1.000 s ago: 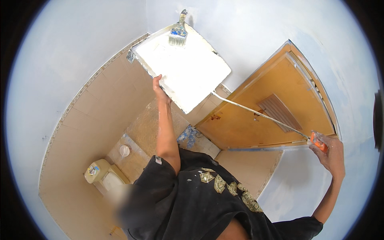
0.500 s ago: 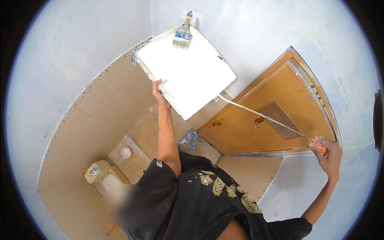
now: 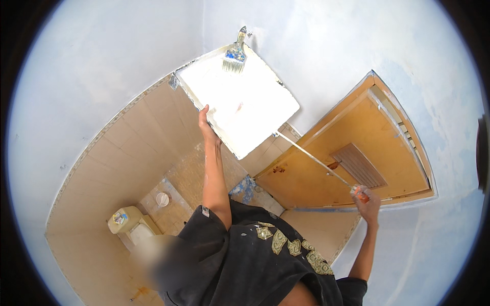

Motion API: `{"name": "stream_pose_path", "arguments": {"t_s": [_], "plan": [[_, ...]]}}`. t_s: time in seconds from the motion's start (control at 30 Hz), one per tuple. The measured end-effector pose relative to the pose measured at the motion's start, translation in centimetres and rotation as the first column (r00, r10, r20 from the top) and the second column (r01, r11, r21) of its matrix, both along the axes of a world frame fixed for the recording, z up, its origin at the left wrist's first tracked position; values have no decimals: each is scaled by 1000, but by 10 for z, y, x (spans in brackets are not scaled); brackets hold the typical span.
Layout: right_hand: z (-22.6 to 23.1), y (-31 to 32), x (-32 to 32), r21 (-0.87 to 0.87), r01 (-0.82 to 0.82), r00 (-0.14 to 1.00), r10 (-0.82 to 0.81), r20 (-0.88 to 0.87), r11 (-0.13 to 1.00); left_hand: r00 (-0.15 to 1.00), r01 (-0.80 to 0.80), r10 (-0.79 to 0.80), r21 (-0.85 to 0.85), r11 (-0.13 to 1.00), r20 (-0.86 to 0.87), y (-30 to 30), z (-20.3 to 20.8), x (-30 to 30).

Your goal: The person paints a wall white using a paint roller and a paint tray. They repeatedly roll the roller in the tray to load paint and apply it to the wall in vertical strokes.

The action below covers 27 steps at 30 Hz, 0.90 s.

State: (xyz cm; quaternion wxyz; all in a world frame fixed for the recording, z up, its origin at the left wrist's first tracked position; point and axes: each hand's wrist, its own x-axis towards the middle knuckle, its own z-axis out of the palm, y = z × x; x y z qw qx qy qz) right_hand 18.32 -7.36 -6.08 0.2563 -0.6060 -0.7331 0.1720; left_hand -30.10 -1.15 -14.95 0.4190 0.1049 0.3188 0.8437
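Note:
My left hand [image 3: 209, 126] grips the left edge of a white paint tray [image 3: 227, 136], its thumb over the rim. White paint lies across the tray. A flat paintbrush [image 3: 235, 56] with a speckled handle and blue-stained ferrule rests at the far end, its handle sticking out past the rim. In my right hand [image 3: 368, 206], the fingers are closed around the orange handle of a paint roller [image 3: 316, 159]. The roller's long rod reaches to the tray's near right edge. I cannot make out its roller head against the white paint.
A wooden door [image 3: 316, 178] with a louvred vent is at the right. Pale blue painted walls [image 3: 326, 46] rise above beige tiles [image 3: 127, 153]. Below left are a toilet [image 3: 133, 227] and a small white tub [image 3: 163, 199] on the paint-marked floor.
My right hand has moved left and slightly down with the roller, closer to the tray. The tray sits slightly lower in the picture, with my left hand still holding it.

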Motion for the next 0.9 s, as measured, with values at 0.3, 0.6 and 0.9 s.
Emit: {"name": "stream_pose_path", "arguments": {"t_s": [0.3, 0.6, 0.9], "plan": [[-75, -20, -74, 63, -20, 977, 33, -212, 998, 999, -33, 36, 67, 997, -37, -6, 9, 10], [-55, 6, -104, 221, 31, 998, -18, -62, 975, 995, 94, -97, 118, 988, 15, 44, 36, 32], [-5, -39, 58, -252, -174, 977, 135, -165, 952, 990, 135, -139, 199, 971, 6, 0, 113, 84]]}}
